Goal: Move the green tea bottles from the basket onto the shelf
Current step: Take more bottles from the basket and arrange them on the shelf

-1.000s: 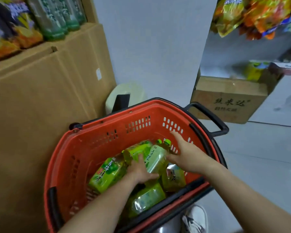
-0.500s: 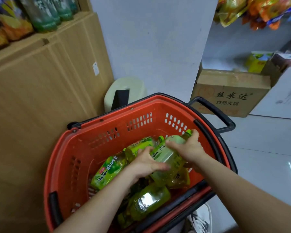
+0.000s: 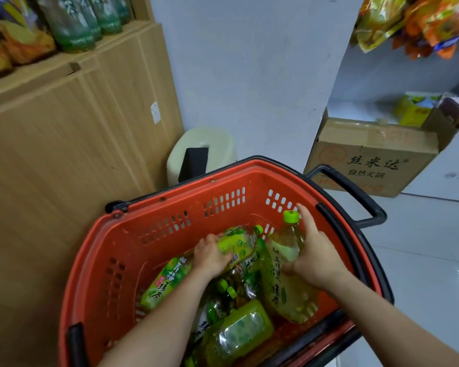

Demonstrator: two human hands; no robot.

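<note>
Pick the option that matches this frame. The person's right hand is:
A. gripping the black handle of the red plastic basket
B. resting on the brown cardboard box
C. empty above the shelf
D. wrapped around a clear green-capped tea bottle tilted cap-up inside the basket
D: the right hand closes around the clear yellow-green tea bottle with the green cap, cap pointing up, inside the red plastic basket, while the left hand grips another bottle.

Printed cardboard box (image 3: 368, 157) on floor, pale plastic stool (image 3: 217, 144) by wall, hanging snack packets (image 3: 414, 19)
</note>
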